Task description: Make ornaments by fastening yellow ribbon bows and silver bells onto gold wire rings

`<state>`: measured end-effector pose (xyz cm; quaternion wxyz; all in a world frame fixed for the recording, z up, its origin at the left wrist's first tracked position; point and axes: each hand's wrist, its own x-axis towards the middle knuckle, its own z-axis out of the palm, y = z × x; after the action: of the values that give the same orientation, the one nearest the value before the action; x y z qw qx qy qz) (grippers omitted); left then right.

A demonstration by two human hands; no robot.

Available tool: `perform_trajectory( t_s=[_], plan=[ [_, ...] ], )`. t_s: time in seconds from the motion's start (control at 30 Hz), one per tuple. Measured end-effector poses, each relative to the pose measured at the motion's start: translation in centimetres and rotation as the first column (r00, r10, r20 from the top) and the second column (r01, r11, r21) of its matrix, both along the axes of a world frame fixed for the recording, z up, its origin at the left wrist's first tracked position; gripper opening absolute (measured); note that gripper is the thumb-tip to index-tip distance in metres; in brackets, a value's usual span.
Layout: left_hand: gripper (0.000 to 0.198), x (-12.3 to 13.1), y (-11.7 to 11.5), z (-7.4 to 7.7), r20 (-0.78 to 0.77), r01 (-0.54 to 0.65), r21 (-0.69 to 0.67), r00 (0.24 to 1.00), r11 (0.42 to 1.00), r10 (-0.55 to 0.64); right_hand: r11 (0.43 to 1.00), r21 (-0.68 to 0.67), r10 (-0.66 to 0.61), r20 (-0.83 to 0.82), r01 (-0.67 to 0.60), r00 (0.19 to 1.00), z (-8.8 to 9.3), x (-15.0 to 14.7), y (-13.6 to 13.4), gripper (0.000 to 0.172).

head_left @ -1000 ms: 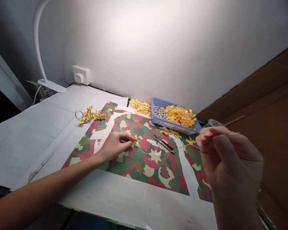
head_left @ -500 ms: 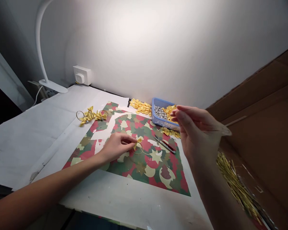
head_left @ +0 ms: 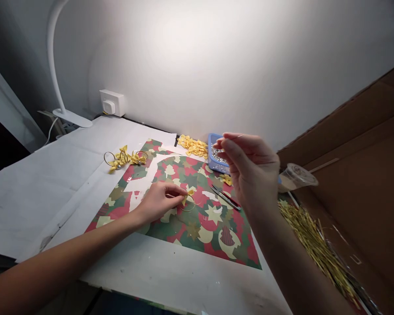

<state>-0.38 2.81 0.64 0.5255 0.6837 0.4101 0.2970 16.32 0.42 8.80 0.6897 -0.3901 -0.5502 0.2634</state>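
Note:
My left hand (head_left: 159, 202) rests on the patterned red-and-green paper (head_left: 197, 232), pinching a small yellow ribbon bow (head_left: 188, 196) against a thin gold wire ring (head_left: 188, 204). Raised above the far edge of the paper, my right hand (head_left: 249, 168) holds a fine wire (head_left: 233, 137) between its fingertips. Those fingertips sit just in front of a blue plastic basket (head_left: 213, 142) holding silver beads, and the hand hides most of the basket.
A small pair of red-handled scissors (head_left: 226, 198) lies on the paper. Yellow bows (head_left: 192, 146) are heaped behind it, and finished ring-and-bow pieces (head_left: 124, 158) lie at left. At right are a clear plastic cup (head_left: 297, 176), gold tinsel strands (head_left: 315, 247) and a cardboard wall (head_left: 357, 175).
My right hand has moved left and up, from the right of the paper to the basket. The view has swung slightly, bringing the cup and tinsel into sight. My left hand stays nearly still.

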Motion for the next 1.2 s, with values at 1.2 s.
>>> perform_trajectory(
  t_s=[1.2],
  plan=[
    [0.018,0.2,0.2,-0.4,-0.001,-0.035,0.117,0.999,0.993,0.035,0.823,-0.558,0.146,0.026,-0.107,0.989,-6.5,0.1,-2.4,0.022]
  ],
)
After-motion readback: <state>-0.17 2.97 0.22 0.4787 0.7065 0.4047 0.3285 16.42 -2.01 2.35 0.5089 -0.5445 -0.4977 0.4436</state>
